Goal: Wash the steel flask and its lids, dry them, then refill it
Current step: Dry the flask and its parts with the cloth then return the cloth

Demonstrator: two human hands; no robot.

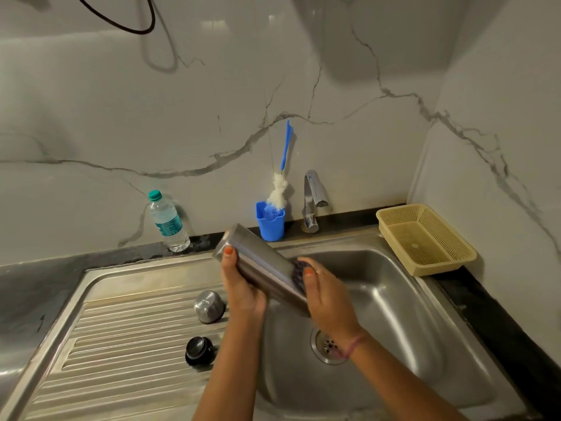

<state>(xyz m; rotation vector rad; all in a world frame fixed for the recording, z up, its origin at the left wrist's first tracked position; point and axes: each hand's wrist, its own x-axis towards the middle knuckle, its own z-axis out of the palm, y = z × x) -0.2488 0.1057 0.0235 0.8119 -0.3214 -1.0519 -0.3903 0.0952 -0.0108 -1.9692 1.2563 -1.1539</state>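
At frame centre, above the sink basin [394, 287], a cylindrical steel flask [258, 265], long axis slanting upper-left to lower-right, is gripped by the left hand [243, 287] while a dark scrubber [299, 273] is pressed against it by the right hand's [326, 299] curled fingers.

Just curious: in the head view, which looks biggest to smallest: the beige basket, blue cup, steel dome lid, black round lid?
1. Beige perforated plastic basket
2. Blue plastic cup
3. Steel dome lid and black round lid: alike, unranked.
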